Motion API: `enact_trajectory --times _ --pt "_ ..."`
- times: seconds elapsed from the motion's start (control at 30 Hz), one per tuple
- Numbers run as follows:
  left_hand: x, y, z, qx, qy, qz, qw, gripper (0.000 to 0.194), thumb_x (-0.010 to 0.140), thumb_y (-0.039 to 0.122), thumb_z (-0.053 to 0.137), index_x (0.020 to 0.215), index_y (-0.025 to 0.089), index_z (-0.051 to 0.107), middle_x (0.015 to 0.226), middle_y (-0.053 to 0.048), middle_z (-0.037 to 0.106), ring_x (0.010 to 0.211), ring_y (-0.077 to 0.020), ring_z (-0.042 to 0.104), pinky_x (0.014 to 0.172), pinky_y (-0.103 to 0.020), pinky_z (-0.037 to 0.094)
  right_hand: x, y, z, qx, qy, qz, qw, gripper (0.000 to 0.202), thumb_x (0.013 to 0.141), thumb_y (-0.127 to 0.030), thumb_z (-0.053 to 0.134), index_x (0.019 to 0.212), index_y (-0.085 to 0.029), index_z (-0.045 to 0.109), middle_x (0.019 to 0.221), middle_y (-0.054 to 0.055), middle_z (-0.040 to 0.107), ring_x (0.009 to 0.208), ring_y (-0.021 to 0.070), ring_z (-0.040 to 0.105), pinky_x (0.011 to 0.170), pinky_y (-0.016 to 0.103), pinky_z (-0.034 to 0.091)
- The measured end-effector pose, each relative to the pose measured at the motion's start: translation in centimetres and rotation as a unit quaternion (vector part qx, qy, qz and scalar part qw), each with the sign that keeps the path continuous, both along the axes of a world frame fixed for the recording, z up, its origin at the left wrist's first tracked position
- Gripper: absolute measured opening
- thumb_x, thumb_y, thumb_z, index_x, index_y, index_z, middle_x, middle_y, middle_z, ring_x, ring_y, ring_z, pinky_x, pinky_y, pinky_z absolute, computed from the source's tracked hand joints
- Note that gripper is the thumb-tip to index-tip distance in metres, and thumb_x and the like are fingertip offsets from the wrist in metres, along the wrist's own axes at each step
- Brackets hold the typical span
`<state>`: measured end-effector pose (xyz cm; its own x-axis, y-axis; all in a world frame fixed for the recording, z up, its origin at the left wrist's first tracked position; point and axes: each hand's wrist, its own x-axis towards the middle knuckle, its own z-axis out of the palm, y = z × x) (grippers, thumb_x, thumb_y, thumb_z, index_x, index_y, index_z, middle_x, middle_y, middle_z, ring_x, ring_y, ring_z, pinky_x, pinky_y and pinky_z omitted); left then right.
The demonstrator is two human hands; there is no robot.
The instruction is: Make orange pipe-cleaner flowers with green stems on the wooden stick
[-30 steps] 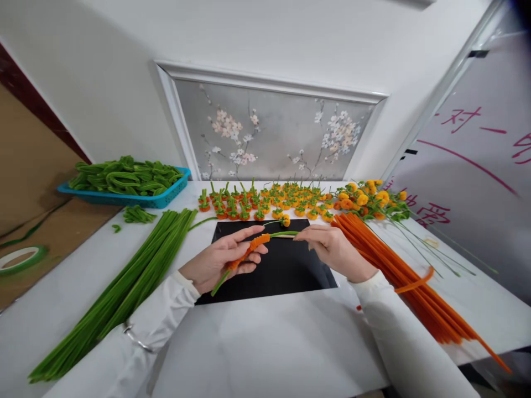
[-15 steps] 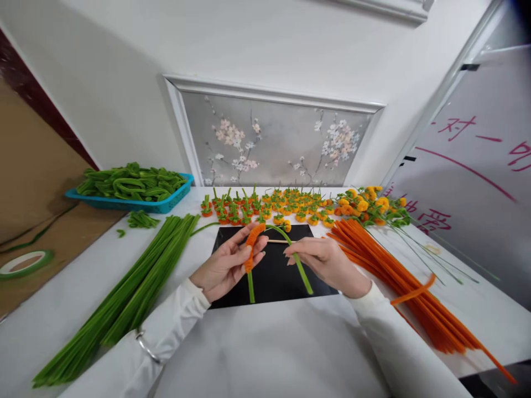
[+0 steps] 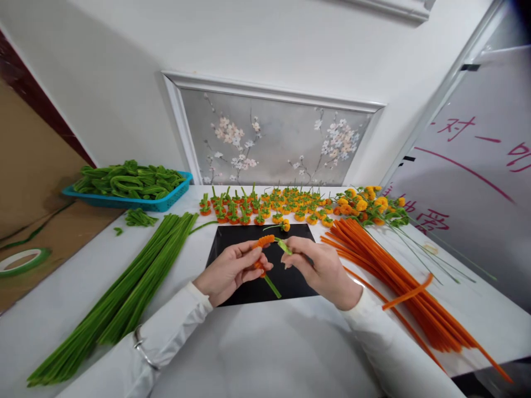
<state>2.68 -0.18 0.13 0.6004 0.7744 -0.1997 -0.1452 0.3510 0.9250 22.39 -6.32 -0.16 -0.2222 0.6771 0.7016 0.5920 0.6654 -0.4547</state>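
My left hand (image 3: 232, 271) is closed on an orange coil of pipe cleaner (image 3: 265, 241), wound around a green pipe cleaner and now curved. One green end (image 3: 272, 287) sticks out below the fingers over the black mat (image 3: 290, 290). My right hand (image 3: 323, 271) pinches the other green end (image 3: 284, 247) between thumb and fingers, just right of the coil. Behind the hands, a small orange-yellow flower (image 3: 285, 225) with a green stem lies at the mat's far edge.
On the left lie long green pipe cleaners (image 3: 124, 293) and a blue basket (image 3: 170, 203) of bent green pieces. Orange pipe cleaners (image 3: 406, 287) lie on the right. Several small flower heads (image 3: 240, 210) stand at the back, beside a yellow flower bunch (image 3: 360, 204). Green tape (image 3: 39, 260) sits far left.
The orange coil has bent over into a tighter curve, and my right hand has drawn its green end closer to the coil. The thin pale stick between the hands no longer shows.
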Motion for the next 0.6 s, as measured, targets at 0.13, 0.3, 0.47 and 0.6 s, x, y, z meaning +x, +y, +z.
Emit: enact_trajectory --times 0.13,0.3,0.47,0.6 --pt "0.2 0.0 0.1 -0.042 -0.083 0.035 0.995 0.013 0.085 0.016 0.059 0.096 0.014 0.066 0.078 -0.005 0.067 0.072 -0.0111 0.068 0.064 -0.015 0.057 -0.5 -0.1 0.1 -0.005 -0.024 -0.001 1.0 0.013 0.092 -0.022 0.047 0.091 -0.022 0.059 0.075 0.001 0.066 0.066 0.0133 0.062 0.064 0.024 0.05" --pt "0.2 0.3 -0.2 -0.037 -0.109 0.11 0.987 0.018 0.088 0.009 0.051 0.101 0.014 0.062 0.084 -0.005 0.068 0.082 -0.0125 0.069 0.065 -0.013 0.057 -1.2 0.0 -0.1 -0.02 -0.046 0.004 0.999 0.011 0.088 -0.018 0.051 0.082 -0.02 0.06 0.094 0.007 0.062 0.085 0.0163 0.06 0.076 0.029 0.049" --pt "0.0 0.5 -0.2 -0.029 -0.113 0.131 0.984 0.02 0.089 0.01 0.051 0.104 0.015 0.062 0.088 -0.005 0.069 0.082 -0.0122 0.069 0.064 -0.014 0.058 -1.5 0.0 -0.6 -0.036 -0.04 0.003 0.999 0.011 0.081 -0.009 0.049 0.076 -0.019 0.052 0.098 0.008 0.056 0.084 0.0166 0.058 0.074 0.029 0.048" --pt "0.0 0.4 -0.3 -0.019 -0.118 0.135 0.984 0.023 0.089 0.011 0.052 0.109 0.018 0.06 0.09 -0.005 0.07 0.082 -0.0125 0.069 0.064 -0.018 0.059 -1.6 -0.1 -0.7 -0.04 -0.059 0.005 0.997 0.012 0.077 -0.007 0.049 0.073 -0.019 0.05 0.097 0.007 0.056 0.083 0.0163 0.056 0.072 0.029 0.047"
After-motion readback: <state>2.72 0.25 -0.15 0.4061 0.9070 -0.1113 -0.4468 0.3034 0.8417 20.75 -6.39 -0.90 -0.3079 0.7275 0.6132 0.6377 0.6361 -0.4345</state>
